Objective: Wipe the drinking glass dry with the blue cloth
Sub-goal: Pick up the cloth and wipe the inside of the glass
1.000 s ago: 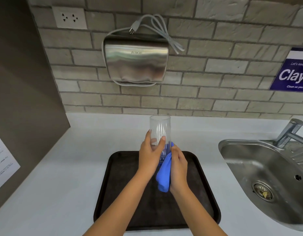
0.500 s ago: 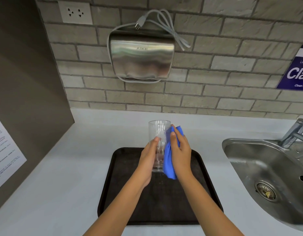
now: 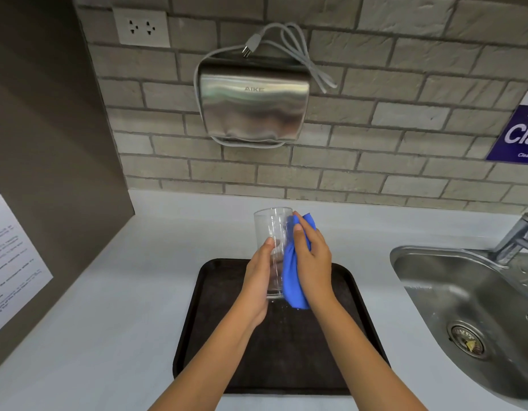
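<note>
Head view: drinking glass (image 3: 271, 244) upright, mouth up, held in the air just above the far part of the dark tray (image 3: 215, 336), its base clear of the tray surface. Left hand (image 3: 258, 280) wrapped around the lower left wall of the glass, thumb on the near face, fingers hidden behind. Right hand (image 3: 311, 256) closed around a bunched blue cloth (image 3: 292, 280), pressing it flat against the right wall of the glass; the cloth reaches from near the rim above this hand to below the base, with a loose tail hanging under the palm.

Judgement: the outer wall is being wiped; the inside looks untouched by the cloth, though whether it is wet cannot be told. A few droplets show on the tray under the glass base.

To do the step well:
- keep the left-hand grip low and firm, since wet glass is slippery;
- turn the glass with the left hand so that fresh wall meets the cloth;
- sweep rim to base, then the underside;
- push a fold of cloth into the mouth for the inner wall;
- work over the tray, which sits on the table (image 3: 108, 292) beneath both forearms, and away from the sink (image 3: 464, 292), off to the outer side of the right hand.
</note>
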Demonstrator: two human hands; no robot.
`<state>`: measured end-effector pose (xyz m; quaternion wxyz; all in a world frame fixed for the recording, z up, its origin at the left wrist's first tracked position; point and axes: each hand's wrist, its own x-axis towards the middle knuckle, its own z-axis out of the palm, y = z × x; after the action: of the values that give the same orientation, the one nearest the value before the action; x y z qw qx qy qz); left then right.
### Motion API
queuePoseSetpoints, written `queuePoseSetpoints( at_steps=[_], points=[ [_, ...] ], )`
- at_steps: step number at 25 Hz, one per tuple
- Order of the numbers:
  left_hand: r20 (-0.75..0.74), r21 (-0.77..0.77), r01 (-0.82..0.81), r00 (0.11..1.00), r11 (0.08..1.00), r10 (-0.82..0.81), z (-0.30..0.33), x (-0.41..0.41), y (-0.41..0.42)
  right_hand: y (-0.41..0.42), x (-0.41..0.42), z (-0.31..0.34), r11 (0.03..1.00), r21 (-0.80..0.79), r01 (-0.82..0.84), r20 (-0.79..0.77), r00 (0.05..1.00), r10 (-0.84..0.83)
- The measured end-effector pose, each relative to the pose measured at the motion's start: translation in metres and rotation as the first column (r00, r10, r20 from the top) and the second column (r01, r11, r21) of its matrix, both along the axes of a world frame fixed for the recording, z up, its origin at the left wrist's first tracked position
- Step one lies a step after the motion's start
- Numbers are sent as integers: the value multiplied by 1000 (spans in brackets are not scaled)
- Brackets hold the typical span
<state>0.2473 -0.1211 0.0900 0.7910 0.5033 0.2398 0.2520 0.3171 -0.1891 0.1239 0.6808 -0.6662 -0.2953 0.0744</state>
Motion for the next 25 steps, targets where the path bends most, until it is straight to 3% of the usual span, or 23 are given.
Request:
queuePoseSetpoints(
  at_steps=[2, 4, 6, 9, 12, 16, 19, 21, 22, 25],
  points=[
    [49, -15, 14, 999, 1000, -13, 5, 0, -1, 0, -9, -3, 1000, -11, 10, 70, 997, -9],
    [96, -36, 4, 995, 999, -1, 10, 2, 1, 1, -24, -12, 994, -97, 54, 258, 966, -28],
    [64, -25, -14, 998, 1000, 15, 10, 3, 2, 3, -31, -19, 987, -144, 76, 328, 944, -25],
    [71, -121, 30, 997, 992, -22, 7, 0, 2, 0, -17, -11, 998, -54, -9, 85, 996, 14],
    [76, -107, 47, 996, 993, -39, 7, -2, 3, -7, -3, -6, 993, 8, -114, -136, 984, 114],
    [44, -71, 17, 999, 997, -14, 16, 2, 2, -15, -3, -8, 973, 32, -229, -262, 937, 230],
    [-116, 157, -132, 982, 979, 151, 17, 7, 1, -19, -2, -11, 990, -47, -136, -137, 982, 128],
    [-110, 312, -154, 974, 938, 196, 13, 9, -2, -20, -3, -14, 992, -119, -32, 2, 999, 32],
    [-109, 342, -129, 978, 931, 176, 9, 11, -5, -20, -6, -17, 987, -161, 24, 81, 997, -11],
    [-84, 237, -59, 993, 970, 81, 1, 14, -9, -16, -21, -29, 958, -204, 201, 403, 909, -105]
  ],
)
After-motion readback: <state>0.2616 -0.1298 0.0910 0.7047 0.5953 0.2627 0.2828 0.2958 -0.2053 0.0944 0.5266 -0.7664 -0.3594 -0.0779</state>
